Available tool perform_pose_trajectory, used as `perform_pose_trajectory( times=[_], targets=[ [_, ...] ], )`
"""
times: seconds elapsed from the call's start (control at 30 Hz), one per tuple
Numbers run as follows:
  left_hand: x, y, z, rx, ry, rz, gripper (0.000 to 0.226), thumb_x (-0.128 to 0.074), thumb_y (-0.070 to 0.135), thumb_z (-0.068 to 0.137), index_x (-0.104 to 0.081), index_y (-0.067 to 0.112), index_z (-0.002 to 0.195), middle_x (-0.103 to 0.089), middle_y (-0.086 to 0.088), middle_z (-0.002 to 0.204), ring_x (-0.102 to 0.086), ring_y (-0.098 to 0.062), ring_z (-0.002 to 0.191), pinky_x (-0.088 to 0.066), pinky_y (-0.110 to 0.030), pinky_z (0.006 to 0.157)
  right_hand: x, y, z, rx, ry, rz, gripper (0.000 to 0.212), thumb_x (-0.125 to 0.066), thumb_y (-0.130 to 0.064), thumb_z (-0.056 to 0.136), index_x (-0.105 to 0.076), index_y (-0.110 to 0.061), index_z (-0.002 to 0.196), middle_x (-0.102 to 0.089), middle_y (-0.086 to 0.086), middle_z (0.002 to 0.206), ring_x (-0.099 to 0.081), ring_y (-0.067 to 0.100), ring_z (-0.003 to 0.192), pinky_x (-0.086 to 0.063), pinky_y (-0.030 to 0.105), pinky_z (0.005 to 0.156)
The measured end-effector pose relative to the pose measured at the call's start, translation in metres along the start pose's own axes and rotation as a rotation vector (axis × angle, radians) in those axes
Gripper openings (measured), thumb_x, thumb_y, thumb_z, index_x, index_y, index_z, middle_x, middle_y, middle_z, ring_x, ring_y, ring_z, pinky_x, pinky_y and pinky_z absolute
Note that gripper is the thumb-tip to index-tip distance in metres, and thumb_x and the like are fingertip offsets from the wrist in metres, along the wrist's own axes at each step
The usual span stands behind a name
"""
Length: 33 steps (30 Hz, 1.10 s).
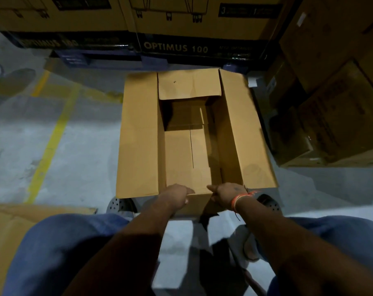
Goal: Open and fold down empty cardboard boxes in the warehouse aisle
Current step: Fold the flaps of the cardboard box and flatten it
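- Grey concrete floor, worn and blotchy, with scuffed yellow painted lines running near-to-far on the left.
- Far side: row of big stacked cartons with black printed bands, one reading "OPTIMUS 100".
- Right: more plain brown cartons stacked, in dim light.
- Near left: flat sheet of cardboard lying on the floor.
- Open cardboard box sits on the floor mid-aisle, directly in front of the person; brown, smooth matte board, rectangular.
- Long left flap and long right flap are spread outward; short far flap leans in over the opening. Inside looks empty, bottom flaps meet at a centre seam.
- Left hand grips the near short edge of the box, thumb on top, fingers curled under.
- Right hand grips the same near edge just to the right, fingers curled over it; orange thread band on the wrist.
- Blue trouser legs and dark perforated shoes at the near edge, either side of the box.
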State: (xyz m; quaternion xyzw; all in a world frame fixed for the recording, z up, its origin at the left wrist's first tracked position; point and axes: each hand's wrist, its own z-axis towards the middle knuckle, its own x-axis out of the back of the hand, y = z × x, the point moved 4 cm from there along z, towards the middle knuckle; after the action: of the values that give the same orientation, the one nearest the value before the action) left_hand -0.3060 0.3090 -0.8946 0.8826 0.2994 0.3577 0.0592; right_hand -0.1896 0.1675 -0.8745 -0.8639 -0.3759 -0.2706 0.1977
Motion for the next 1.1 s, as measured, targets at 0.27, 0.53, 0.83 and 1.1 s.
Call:
perform_pose_trajectory(
  times=[0.27,0.53,0.83,1.1],
  targets=[
    [-0.002,-0.024,-0.007,-0.009,-0.101,-0.251,0.045,-0.065,0.008,0.088,-0.07,0.027,0.128,-0.071,0.003,0.126,-0.062,-0.017,0.116,-0.05,-0.037,0.103,-0.017,-0.016,0.006,0.05,-0.04,0.37,0.052,-0.064,-0.038,0.091,-0.056,-0.03,0.142,-0.064,-0.002,0.132,-0.059,0.02,0.12,-0.047,0.035,0.105],
    [0.076,-0.01,0.02,-0.104,0.244,-2.16,0.066,-0.057,0.024,0.099,-0.031,0.011,0.157,-0.053,-0.014,0.149,-0.05,-0.029,0.138,-0.033,-0.041,0.12,0.061,0.009,0.027,0.126,0.246,2.509,0.054,-0.04,-0.048,0.101,-0.05,-0.014,0.141,-0.063,0.015,0.135,-0.055,0.032,0.131,-0.032,0.048,0.118],
    [0.144,-0.012,0.122,-0.179,0.353,-2.592,0.08,-0.061,0.026,0.094,-0.022,0.001,0.159,-0.054,-0.025,0.144,-0.052,-0.038,0.135,-0.038,-0.046,0.117,0.129,0.023,0.13,0.135,0.29,2.794,0.077,-0.041,-0.061,0.097,-0.041,-0.005,0.149,-0.059,0.023,0.138,-0.054,0.037,0.13,-0.035,0.049,0.117],
    [0.235,-0.04,0.187,-0.181,0.632,-2.395,0.068,-0.056,0.032,0.1,-0.028,0.012,0.159,-0.031,-0.014,0.163,-0.038,-0.032,0.147,-0.036,-0.048,0.117,0.225,0.046,0.193,0.304,0.496,2.819,0.089,-0.046,-0.067,0.092,-0.016,-0.019,0.16,-0.026,0.014,0.164,-0.03,0.037,0.148,-0.03,0.059,0.115]
  ],
)
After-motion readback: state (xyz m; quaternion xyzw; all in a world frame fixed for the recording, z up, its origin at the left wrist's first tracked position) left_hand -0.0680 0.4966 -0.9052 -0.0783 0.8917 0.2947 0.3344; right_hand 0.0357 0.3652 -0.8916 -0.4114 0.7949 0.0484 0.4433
